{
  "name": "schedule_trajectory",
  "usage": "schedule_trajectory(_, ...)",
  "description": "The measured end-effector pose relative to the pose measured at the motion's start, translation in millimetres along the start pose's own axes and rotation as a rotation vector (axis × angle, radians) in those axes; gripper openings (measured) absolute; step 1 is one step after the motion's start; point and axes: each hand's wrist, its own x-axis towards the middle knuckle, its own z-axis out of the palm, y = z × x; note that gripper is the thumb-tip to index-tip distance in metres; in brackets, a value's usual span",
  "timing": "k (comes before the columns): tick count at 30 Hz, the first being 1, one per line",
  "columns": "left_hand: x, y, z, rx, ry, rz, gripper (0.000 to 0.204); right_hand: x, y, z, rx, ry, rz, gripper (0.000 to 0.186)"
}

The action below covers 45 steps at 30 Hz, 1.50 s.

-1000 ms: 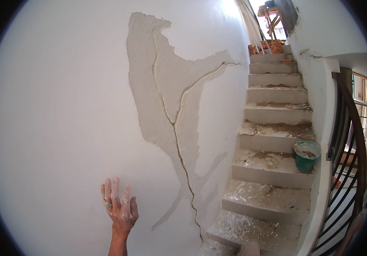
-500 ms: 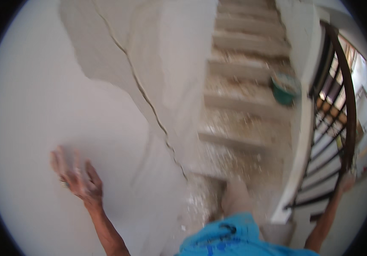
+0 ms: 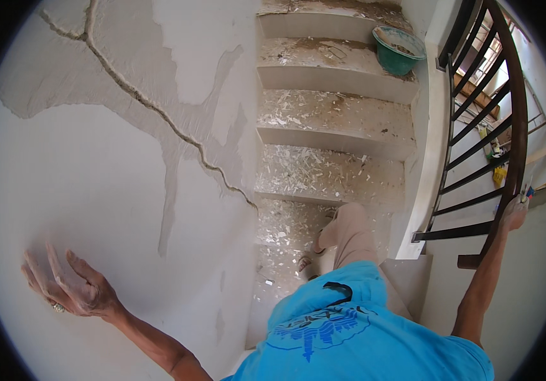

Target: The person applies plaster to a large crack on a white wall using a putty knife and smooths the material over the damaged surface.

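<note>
Dusted with white powder, my left hand (image 3: 73, 286) is open against the white wall (image 3: 114, 190), fingers spread, with a ring on one finger. A jagged crack (image 3: 177, 130) runs down the wall through a grey, rough patch, above and to the right of that hand. At the right, my right hand (image 3: 514, 213) is closed around the lower part of the dark brown handrail (image 3: 519, 114). A small thing with blue and red parts shows by its fingertips; I cannot tell whether the hand also holds it.
Concrete stairs (image 3: 333, 143) rise ahead, littered with pale flakes. A green bucket (image 3: 398, 54) stands on an upper step at the right, with material inside. Dark balusters (image 3: 476, 171) border the right side, with a lower area visible beyond. My legs and sandalled feet are on the lower steps.
The view has shifted, so the stairs, crack and bucket now appear higher and further left. My left hand appears lower and further left on the wall. The right hand remains at the handrail.
</note>
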Motion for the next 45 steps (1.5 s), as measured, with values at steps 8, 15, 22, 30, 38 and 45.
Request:
schedule_trajectory(8,-2,10,14,-0.05,0.046,-0.057,0.023,-2,8,-1,0.04,0.009,-0.089,0.043)
schedule_trajectory(15,14,57,34,-0.227,0.083,-0.093,0.027,1,13,-2,-0.061,0.057,-0.097,0.037)
schedule_trajectory(22,35,87,61,-0.307,0.035,-0.065,0.027,-141,-77,-32,0.235,-0.443,-0.544,0.041)
schedule_trajectory(30,69,132,125,-0.277,-0.046,-0.006,0.033,-396,-154,-14,0.609,-1.464,-0.055,0.065)
schedule_trajectory(38,128,111,159,0.065,-0.092,0.086,0.051,-334,-296,-15,0.8,-1.882,0.064,0.076)
schedule_trajectory(45,138,113,177,0.289,-0.243,-0.033,0.069,-317,-437,15,0.823,-1.75,-0.592,0.074)
